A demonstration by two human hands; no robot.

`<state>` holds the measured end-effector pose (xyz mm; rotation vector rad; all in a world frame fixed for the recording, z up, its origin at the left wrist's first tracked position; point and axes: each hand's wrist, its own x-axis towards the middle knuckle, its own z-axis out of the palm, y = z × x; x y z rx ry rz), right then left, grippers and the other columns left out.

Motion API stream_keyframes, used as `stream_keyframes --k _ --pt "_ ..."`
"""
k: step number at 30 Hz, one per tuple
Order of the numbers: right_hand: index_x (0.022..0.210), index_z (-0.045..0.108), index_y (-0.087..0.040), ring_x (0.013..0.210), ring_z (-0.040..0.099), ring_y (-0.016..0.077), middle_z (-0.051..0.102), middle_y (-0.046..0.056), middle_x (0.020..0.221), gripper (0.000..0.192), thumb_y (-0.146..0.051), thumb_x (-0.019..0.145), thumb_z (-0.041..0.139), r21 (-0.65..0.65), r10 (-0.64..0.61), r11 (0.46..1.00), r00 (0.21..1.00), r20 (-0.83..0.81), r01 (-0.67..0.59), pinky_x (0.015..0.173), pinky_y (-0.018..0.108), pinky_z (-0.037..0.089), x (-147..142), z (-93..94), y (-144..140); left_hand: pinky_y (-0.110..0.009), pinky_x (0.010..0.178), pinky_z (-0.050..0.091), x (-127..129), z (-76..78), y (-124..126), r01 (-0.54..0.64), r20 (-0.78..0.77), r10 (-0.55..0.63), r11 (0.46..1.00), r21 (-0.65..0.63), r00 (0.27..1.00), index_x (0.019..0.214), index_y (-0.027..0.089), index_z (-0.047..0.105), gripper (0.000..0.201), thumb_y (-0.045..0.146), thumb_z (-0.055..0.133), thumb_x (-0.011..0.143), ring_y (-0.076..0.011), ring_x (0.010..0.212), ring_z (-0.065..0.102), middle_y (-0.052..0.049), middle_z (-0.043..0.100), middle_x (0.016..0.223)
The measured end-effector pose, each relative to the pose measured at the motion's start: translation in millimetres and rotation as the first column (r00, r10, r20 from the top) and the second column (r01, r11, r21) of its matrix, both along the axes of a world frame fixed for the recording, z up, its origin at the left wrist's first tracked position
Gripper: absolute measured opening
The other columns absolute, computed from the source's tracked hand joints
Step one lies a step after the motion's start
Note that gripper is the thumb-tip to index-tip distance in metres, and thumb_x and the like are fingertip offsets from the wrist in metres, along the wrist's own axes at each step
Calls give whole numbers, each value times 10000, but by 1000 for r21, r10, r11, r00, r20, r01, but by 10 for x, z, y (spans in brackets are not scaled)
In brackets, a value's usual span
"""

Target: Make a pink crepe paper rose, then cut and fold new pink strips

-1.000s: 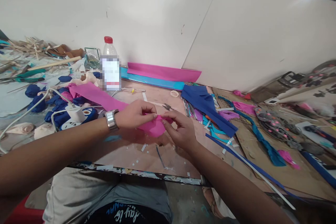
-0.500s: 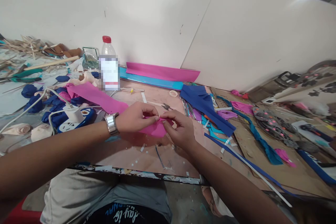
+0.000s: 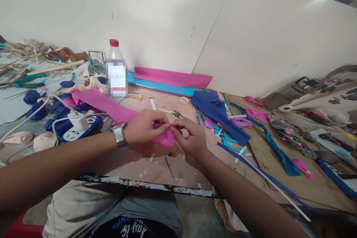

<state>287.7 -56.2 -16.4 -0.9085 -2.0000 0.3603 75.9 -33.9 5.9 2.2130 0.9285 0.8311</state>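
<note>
A long pink strip (image 3: pixel 107 107), which could be paper or cloth, runs from the left pile toward my hands. Its near end (image 3: pixel 164 139) hangs down between them. My left hand (image 3: pixel 145 128), with a metal-banded watch (image 3: pixel 119 135) on the wrist, pinches the strip's upper edge between thumb and forefinger. Right beside it, my right hand (image 3: pixel 190 136) pinches the same edge, the two sets of fingertips nearly touching. Just behind the right hand lie small dark-bladed scissors (image 3: pixel 176 113), partly hidden. How the strip is folded at the fingertips is too small to make out.
Left are a white and blue power strip (image 3: pixel 80 128), dark blue bundles (image 3: pixel 60 113) and green-handled pliers (image 3: pixel 29 80). A red-capped bottle (image 3: pixel 115 50) stands behind. Folded blue strips (image 3: pixel 220 115), a long white stick (image 3: pixel 279 189) and cardboard (image 3: pixel 267 156) lie on the right.
Both hands keep their pinch in almost the same place. The hanging pink end has shifted slightly, with more of it showing between the fingers.
</note>
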Motion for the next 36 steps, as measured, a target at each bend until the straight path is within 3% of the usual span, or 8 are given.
stream_keyframes --k 13,22,27,36 --pt "874 673 -208 743 629 164 690 27 820 40 -199 891 638 -112 -66 992 996 -59 59 692 297 496 -45 0 -30 -269 721 445 3 -92 1 -20 -93 46 964 263 995 909 200 689 211 342 543 961 -158 787 653 -14 722 851" --pt "801 574 -205 731 549 159 605 13 790 90 -206 887 549 -256 37 965 997 -74 -55 683 288 432 -80 80 -43 -285 701 438 23 -150 -12 33 -148 28 919 392 989 960 209 687 216 345 522 979 -172 769 654 -22 733 849" --pt "798 555 -206 739 528 162 581 10 793 103 -229 896 531 -353 35 933 993 -113 -74 673 285 414 -72 52 -15 -301 725 438 36 -180 -10 37 -183 45 906 422 982 990 213 668 233 347 478 1008 -185 795 650 -25 726 876" --pt "787 552 -199 723 507 159 567 6 776 98 -201 882 528 -306 54 950 997 -51 -67 678 287 401 -52 75 -5 -316 741 431 55 -215 10 63 -239 60 877 476 969 978 202 658 270 341 436 1039 -188 791 641 -25 719 879"
